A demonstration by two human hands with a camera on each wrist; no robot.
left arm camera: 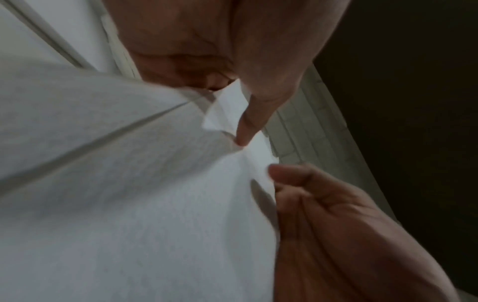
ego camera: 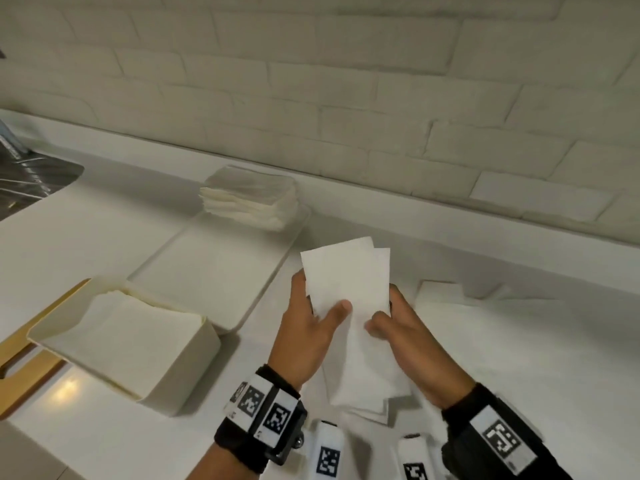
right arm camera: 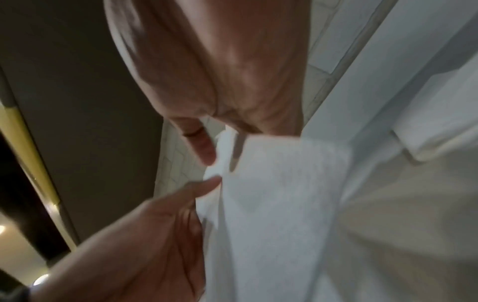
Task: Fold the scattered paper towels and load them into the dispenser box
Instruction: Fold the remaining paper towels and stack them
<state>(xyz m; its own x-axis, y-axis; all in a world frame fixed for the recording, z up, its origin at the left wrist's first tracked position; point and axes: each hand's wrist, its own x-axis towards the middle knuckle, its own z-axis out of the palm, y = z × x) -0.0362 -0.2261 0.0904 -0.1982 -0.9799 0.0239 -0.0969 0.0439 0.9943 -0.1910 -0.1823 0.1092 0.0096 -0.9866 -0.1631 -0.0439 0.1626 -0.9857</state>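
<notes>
the white stone counter [ego camera: 519, 358] runs back to a pale brick wall [ego camera: 311, 81], with bare surface to the right of the hands. at the left counter edge sits the cream rectangular dispenser box [ego camera: 166, 372], partly filled, beside a flat white tray [ego camera: 207, 271] bearing a stack of folded towels [ego camera: 249, 199]. above the counter, the left hand [ego camera: 304, 334] and right hand [ego camera: 405, 337] pinch a white paper towel [ego camera: 346, 282] between them, thumbs on its face.

Likely a home kitchen: white brick-tile wall [ego camera: 346, 98] beyond the hands, pale counter [ego camera: 519, 341], blurred metal sink [ego camera: 31, 181] far left.
</notes>
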